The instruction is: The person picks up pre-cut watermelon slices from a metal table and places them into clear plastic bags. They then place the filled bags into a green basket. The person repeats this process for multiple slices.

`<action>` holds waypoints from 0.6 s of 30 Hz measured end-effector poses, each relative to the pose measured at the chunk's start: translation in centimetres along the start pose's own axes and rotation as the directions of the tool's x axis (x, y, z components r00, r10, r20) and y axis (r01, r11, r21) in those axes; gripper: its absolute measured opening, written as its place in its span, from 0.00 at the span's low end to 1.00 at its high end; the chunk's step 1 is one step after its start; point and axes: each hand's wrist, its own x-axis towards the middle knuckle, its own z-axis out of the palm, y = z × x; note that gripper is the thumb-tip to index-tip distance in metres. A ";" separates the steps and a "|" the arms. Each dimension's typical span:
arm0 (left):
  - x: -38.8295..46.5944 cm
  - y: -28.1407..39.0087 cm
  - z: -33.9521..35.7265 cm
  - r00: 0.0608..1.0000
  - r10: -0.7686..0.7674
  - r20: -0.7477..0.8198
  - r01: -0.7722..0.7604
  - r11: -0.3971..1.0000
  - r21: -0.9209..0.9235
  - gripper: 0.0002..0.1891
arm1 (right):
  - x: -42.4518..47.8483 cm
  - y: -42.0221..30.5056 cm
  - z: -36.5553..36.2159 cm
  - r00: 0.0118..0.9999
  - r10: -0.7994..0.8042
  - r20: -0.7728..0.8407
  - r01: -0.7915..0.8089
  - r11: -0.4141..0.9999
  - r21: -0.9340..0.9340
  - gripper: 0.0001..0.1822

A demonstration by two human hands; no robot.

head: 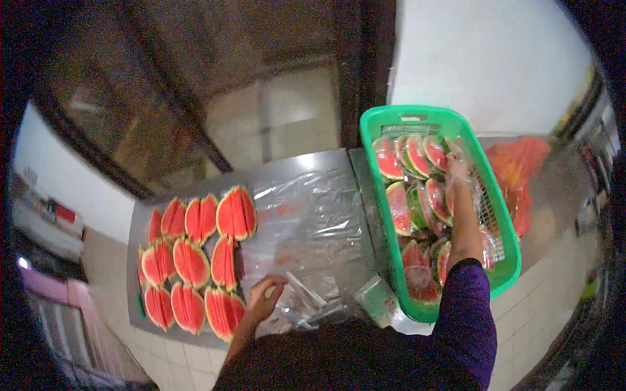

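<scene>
My right hand (458,168) reaches into the upper right of a green plastic basket (506,254), on a wrapped watermelon piece; the fingers are partly hidden by plastic. Around it in the basket lie several watermelon slices in clear wrap (398,207). Over the near part of the metal table hovers my left hand (264,295), thumb and forefinger curved towards each other beside clear plastic bags (308,293); whether it pinches any film cannot be told. Left of that hand, several sliced watermelon portions (190,264) stand in rows, red flesh up.
Clear plastic film (318,210) covers the right part of the metal table (293,168). A red plastic bag (521,181) lies beyond the basket's right side. Near its lower left corner is a clear packet (377,299). A white wall rises behind the basket.
</scene>
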 end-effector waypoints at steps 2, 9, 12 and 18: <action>-0.3 -0.1 -0.1 0.997 0.074 0.008 -0.074 0.995 0.061 0.07 | -0.2 -1.0 -0.2 0.940 -0.329 0.087 0.326 0.800 -0.503 0.24; -3.4 -1.0 -1.9 0.978 0.019 -0.206 0.000 0.996 0.091 0.08 | -0.1 1.4 -0.3 0.633 -0.660 0.405 0.746 0.382 -0.545 0.27; -5.4 -3.4 -2.2 0.949 -0.016 -0.315 0.068 0.986 0.154 0.09 | -1.0 0.1 0.0 0.601 -0.618 0.508 0.788 0.348 -0.508 0.29; -7.3 -5.3 -1.2 0.950 -0.032 -0.309 0.075 0.989 0.129 0.08 | -17.5 -17.4 3.1 0.770 -0.230 0.596 0.188 0.973 0.132 0.27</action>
